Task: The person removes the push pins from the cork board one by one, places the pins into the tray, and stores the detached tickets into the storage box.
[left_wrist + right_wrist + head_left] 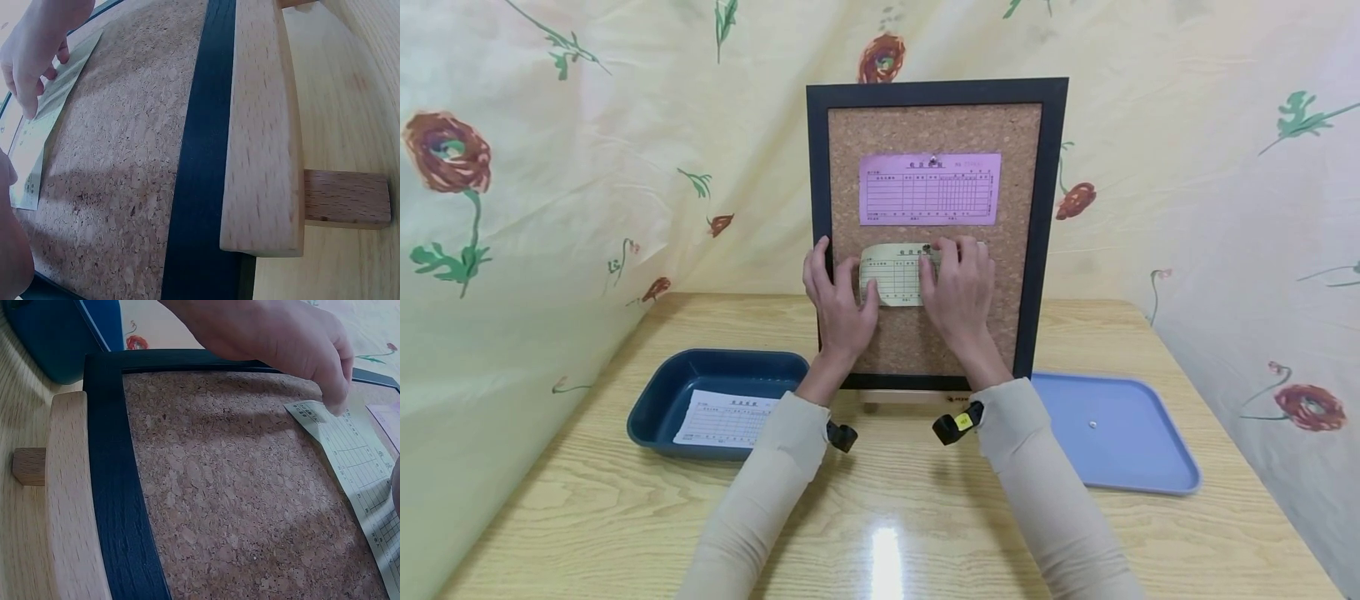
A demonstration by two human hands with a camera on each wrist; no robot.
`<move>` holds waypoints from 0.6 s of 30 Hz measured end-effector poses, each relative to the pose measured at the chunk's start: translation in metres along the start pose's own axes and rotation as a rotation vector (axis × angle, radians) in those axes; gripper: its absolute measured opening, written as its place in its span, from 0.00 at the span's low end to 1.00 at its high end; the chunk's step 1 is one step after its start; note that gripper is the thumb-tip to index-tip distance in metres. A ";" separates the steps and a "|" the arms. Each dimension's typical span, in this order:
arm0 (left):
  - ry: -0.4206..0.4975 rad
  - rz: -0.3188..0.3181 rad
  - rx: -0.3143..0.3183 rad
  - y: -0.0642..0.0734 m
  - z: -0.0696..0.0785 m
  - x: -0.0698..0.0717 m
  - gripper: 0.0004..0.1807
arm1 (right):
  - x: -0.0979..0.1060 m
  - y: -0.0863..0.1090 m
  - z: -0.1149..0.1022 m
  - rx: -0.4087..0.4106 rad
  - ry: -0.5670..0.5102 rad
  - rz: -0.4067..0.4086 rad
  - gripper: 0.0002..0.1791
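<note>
Left hand [844, 312] and right hand [961, 296], grips loosely spread, touch a yellow slip [889, 279] on corkboard [898, 346]; navy tub [658, 396] left, blue tray [1131, 429] right, worktop [940, 517] near.

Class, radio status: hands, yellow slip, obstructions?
Left hand at left end of yellow slip; right hand over its right. Slip on corkboard. Nothing visibly blocking.
</note>
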State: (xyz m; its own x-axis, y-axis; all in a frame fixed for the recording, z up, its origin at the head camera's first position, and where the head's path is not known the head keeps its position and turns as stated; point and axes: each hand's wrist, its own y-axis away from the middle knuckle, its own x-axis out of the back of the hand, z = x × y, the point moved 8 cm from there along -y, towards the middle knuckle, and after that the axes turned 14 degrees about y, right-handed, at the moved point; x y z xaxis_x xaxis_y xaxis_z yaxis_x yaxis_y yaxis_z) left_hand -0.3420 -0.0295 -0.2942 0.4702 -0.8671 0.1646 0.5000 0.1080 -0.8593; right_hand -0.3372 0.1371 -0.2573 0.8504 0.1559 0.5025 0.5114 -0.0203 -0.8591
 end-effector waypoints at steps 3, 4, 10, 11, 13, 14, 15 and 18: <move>-0.010 0.014 0.006 -0.001 0.000 0.000 0.13 | 0.000 0.000 -0.001 0.000 -0.002 -0.003 0.16; -0.018 0.017 0.008 -0.001 0.000 0.000 0.12 | 0.000 0.000 -0.001 0.000 -0.002 -0.004 0.16; -0.064 0.035 0.027 -0.002 0.000 -0.001 0.10 | -0.001 -0.001 -0.002 0.001 -0.004 -0.001 0.15; -0.067 0.038 0.029 -0.003 0.001 -0.001 0.10 | -0.001 -0.001 -0.002 0.001 -0.004 0.000 0.15; -0.076 0.044 0.031 -0.003 0.002 -0.001 0.09 | -0.001 -0.001 -0.002 -0.002 -0.005 0.004 0.15; -0.081 0.046 0.032 -0.003 0.002 -0.001 0.08 | -0.001 -0.001 -0.002 -0.003 -0.006 0.006 0.15; -0.086 0.049 0.032 -0.003 0.002 -0.001 0.08 | -0.001 -0.001 -0.002 -0.004 -0.008 0.007 0.15; -0.097 0.055 0.029 -0.004 0.002 -0.002 0.07 | -0.002 -0.002 -0.002 -0.008 -0.014 0.009 0.15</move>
State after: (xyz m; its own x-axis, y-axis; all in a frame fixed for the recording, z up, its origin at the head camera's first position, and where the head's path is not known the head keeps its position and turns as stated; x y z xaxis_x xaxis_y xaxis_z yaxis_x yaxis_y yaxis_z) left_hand -0.3432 -0.0273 -0.2901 0.5653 -0.8083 0.1646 0.4914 0.1697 -0.8543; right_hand -0.3395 0.1351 -0.2563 0.8534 0.1692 0.4930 0.5044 -0.0298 -0.8630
